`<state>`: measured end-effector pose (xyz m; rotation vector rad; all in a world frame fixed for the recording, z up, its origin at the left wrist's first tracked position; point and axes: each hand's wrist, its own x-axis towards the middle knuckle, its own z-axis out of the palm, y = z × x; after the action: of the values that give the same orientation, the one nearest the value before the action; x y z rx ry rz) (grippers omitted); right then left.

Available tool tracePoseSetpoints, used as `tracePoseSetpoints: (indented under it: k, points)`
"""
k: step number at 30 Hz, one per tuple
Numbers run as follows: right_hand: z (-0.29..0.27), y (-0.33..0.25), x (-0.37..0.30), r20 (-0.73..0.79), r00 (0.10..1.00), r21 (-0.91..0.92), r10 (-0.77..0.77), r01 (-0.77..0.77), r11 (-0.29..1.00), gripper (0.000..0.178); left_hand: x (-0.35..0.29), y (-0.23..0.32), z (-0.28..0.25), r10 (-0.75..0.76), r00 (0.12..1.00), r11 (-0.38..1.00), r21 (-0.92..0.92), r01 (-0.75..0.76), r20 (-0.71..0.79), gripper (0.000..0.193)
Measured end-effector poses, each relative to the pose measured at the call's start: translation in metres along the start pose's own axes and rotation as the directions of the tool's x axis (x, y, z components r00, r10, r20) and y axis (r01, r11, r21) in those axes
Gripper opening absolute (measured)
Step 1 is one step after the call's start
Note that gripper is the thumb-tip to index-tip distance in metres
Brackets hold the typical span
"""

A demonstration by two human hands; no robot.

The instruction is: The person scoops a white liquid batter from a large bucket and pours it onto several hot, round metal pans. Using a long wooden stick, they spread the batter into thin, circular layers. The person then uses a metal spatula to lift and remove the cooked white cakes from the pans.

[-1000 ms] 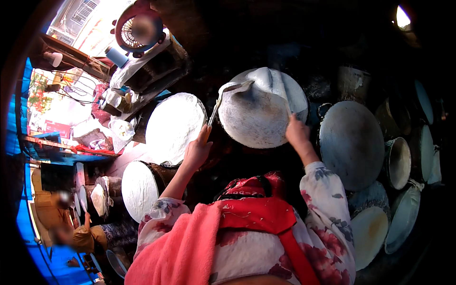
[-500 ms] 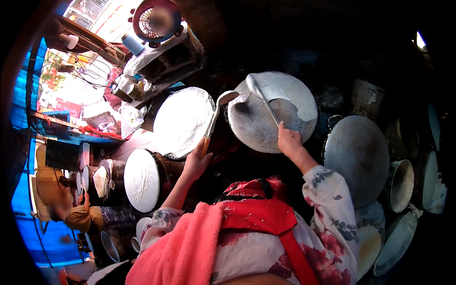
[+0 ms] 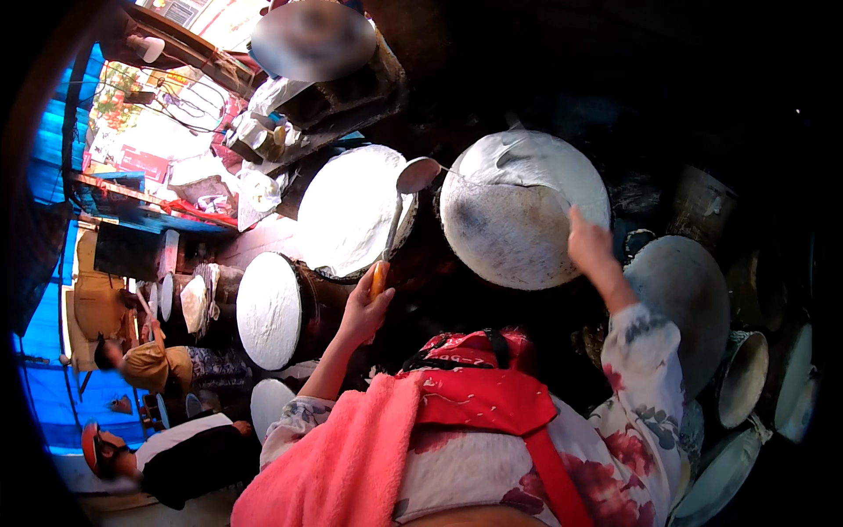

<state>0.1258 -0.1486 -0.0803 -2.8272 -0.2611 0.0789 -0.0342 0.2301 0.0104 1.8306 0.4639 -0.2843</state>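
My left hand [image 3: 364,307] is closed round the orange handle of a ladle [image 3: 418,175], its bowl raised between two round griddles. Beside that bowl, the left griddle's top is covered by a white batter sheet [image 3: 351,215]. My right hand [image 3: 592,246], blurred, grips a long-handled spreading ladle over the right edge of the other griddle [image 3: 500,237]. The tool's shape is smeared by motion. White batter [image 3: 571,162] coats that griddle's far and right parts; its near-left surface is bare and greyish.
Another batter-covered griddle [image 3: 268,312] stands at left. A bare grey griddle [image 3: 680,299] and several round pots, one a open-mouthed pot [image 3: 742,378], crowd the right. Two people [image 3: 162,364] are at far left. A blurred round object [image 3: 312,39] sits at the top.
My right hand has moved right with its ladle, and the batter lies differently on the right griddle. My left ladle's bowl has tilted. A second person now shows at lower left.
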Motion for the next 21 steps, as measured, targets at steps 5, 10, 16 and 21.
tracePoseSetpoints:
  k: [5, 10, 16, 21]
  points:
    - [0.012, -0.005, 0.03, 0.197, 0.946, -0.1, -0.257, 0.28, 0.955, 0.04, 0.014, 0.008, 0.01, -0.073, 0.996, 0.979, -0.185, 0.08, 0.045, 0.052]
    - [-0.017, 0.0, -0.026, 0.175, 0.933, -0.049, -0.314, 0.327, 0.944, 0.038, 0.007, -0.011, 0.011, 0.046, 0.999, 0.989, -0.14, -0.046, -0.006, 0.047]
    - [0.0, 0.006, 0.052, 0.141, 0.941, -0.037, -0.309, 0.317, 0.948, 0.013, 0.015, -0.001, 0.023, -0.074, 0.997, 0.968, -0.237, 0.076, 0.019, 0.037]
    - [-0.024, 0.002, -0.015, 0.297, 0.837, 0.001, -0.459, 0.48, 0.877, 0.022, 0.006, -0.017, 0.014, -0.154, 0.988, 0.945, -0.294, 0.146, -0.004, 0.03]
